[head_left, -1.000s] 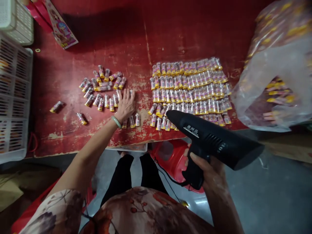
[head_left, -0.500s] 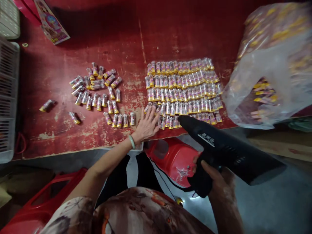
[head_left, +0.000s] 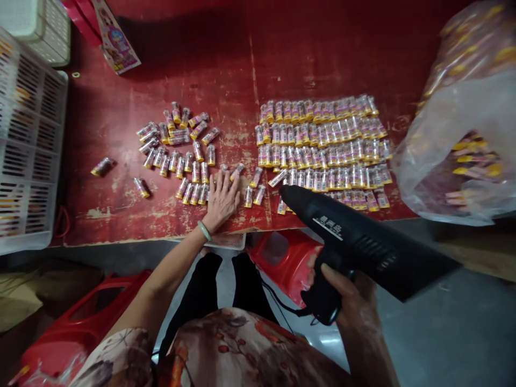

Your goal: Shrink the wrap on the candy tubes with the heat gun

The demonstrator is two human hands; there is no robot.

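Though apart, left fingers on tubes.

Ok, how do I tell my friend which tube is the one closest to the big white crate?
On the red table, find the big white crate at the left. Just right of it, a tube lies apart from the bunch. Its yellow end points towards the crate; the other stray tube has its yellow end pointing away.

The left hand covers parts of several small tubes. The black blower hides parts of the lower right rows and some right hand fingers. The plastic bag, blurred above, leaves the right edge; the slotted crate leaves the left. Tube print is illegibly small.
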